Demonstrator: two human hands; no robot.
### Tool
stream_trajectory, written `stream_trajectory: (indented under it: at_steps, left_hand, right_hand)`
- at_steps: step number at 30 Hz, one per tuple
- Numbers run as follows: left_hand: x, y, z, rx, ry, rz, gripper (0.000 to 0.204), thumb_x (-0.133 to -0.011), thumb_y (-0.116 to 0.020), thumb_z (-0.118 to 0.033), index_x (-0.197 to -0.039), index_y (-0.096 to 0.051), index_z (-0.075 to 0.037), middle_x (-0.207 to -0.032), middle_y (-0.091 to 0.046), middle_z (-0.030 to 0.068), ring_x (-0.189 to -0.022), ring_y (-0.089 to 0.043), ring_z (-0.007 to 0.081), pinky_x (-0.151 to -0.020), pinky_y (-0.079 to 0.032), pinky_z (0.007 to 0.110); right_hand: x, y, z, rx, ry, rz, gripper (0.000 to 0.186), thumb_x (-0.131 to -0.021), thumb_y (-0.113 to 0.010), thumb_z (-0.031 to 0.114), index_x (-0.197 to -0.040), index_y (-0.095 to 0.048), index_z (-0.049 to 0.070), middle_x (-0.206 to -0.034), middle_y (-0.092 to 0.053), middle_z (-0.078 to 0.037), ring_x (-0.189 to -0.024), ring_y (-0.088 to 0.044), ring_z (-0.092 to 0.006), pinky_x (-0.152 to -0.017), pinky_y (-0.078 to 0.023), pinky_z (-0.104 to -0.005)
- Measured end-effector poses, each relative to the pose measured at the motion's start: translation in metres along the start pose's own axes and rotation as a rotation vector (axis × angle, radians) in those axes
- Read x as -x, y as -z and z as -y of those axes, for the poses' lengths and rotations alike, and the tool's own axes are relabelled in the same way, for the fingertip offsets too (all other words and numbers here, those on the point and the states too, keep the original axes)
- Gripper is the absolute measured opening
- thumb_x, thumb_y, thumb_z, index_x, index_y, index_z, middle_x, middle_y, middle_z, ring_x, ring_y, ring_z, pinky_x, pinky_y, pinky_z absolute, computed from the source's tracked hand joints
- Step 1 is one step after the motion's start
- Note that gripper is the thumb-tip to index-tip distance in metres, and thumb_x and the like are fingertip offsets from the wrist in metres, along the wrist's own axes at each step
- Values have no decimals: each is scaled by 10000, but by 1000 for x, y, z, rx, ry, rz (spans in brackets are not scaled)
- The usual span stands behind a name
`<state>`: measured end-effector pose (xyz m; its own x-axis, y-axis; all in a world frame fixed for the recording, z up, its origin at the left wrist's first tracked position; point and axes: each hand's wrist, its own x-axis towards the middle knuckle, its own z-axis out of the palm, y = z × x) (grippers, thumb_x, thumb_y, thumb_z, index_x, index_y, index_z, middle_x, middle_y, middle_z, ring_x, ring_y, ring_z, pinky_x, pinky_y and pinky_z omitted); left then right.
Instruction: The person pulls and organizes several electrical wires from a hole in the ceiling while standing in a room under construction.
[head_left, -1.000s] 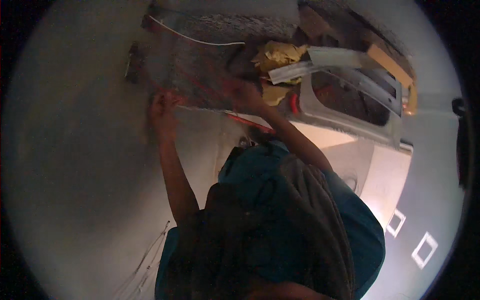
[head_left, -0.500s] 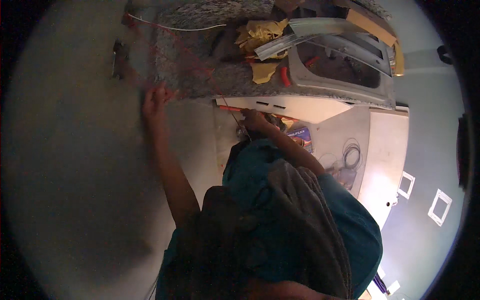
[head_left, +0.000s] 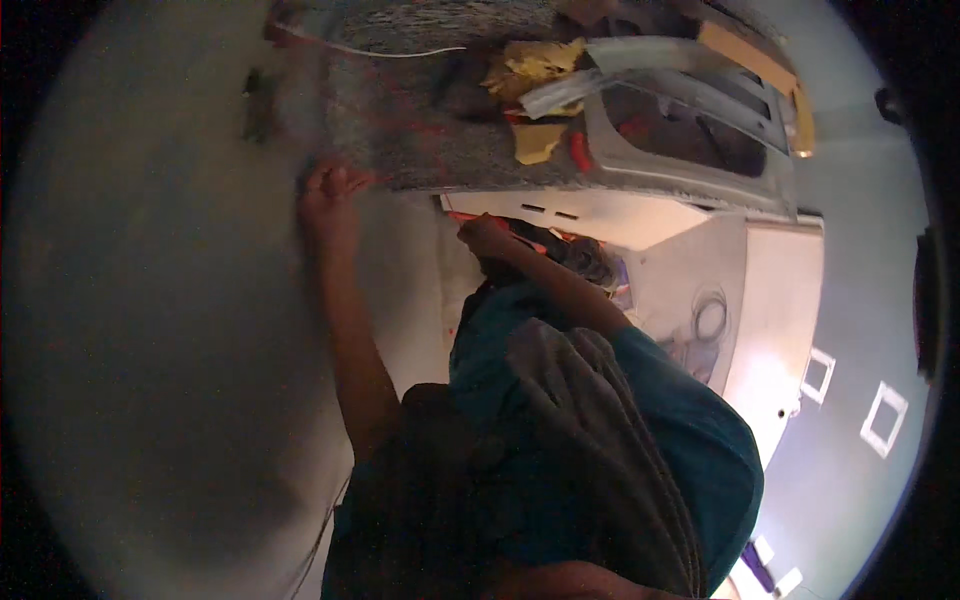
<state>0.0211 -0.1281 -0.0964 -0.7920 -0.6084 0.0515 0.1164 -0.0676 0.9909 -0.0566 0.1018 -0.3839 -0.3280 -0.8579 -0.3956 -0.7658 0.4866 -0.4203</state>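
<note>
My left hand is raised by the wall at the counter's near left edge. Its fingers are curled, with a reddish blur at their tips, and what they grip is hidden by blur. Thin red wire lies in loose, smeared strands over the grey speckled stone counter. Below the counter's front edge, my right hand is closed in front of my body, where the red wire comes down to it. A white cord curves across the far left of the counter.
An oval-cornered grey frame, metal strips, crumpled yellow-brown paper and a red tube piece lie on the counter. Underneath is a white panel. A wire coil lies near a pale door at right.
My right hand has moved a little left and the wire stretch below the counter no longer shows clearly. My left hand stays by the wall, fingers curled. The whole view has shifted slightly.
</note>
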Motion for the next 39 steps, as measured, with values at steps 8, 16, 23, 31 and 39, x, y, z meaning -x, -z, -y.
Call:
stream_trajectory:
  at_steps: [8, 16, 23, 31, 39]
  left_hand:
    - [-7, 25, -2, -298, -18, 45, 293, -1031, -529, -257, -1095, -579, 24, -947, -721, 144, -891, -705, 243, -845, -550, 358]
    - [2, 27, -11, -345, 95, 62, 314, -1009, -570, -296, -1063, -526, 11, -933, -585, 110, -910, -653, 242, -852, -545, 371]
    - [1, 36, 0, -363, 82, 120, 435, -1010, -542, -285, -1278, -385, 21, -1128, -539, 213, -1024, -639, 415, -933, -559, 579]
    - [-11, 64, -9, -815, -71, 244, 443, -961, -530, -185, -1308, -374, 40, -1098, -587, 190, -1204, -541, 330, -949, -572, 503]
    - [-5, 47, -5, -493, 67, 290, 501, -1067, -404, -345, -1261, -419, 116, -1247, -581, 315, -1203, -576, 400, -970, -556, 484]
  right_hand:
    - [1, -48, -37, 57, 72, -359, 203, -806, -668, 190, -979, -676, 84, -1015, -659, -139, -895, -679, -340, -772, -572, -454]
    - [69, -96, -57, -502, -543, -254, 298, -883, -618, 236, -1070, -606, 4, -1015, -676, -208, -930, -666, -418, -785, -548, -504]
    - [137, -86, -37, -619, -901, -426, 224, -859, -579, 115, -1054, -590, 5, -1059, -662, -245, -1005, -647, -421, -866, -521, -519]
    - [219, -107, -33, -900, -899, -459, 482, -815, -686, 258, -1251, -633, 57, -1262, -608, -220, -1192, -576, -377, -1010, -471, -425]
    - [404, -273, -36, -784, -1258, -452, 322, -873, -617, 325, -1069, -700, 83, -1014, -718, -168, -912, -688, -358, -838, -548, -438]
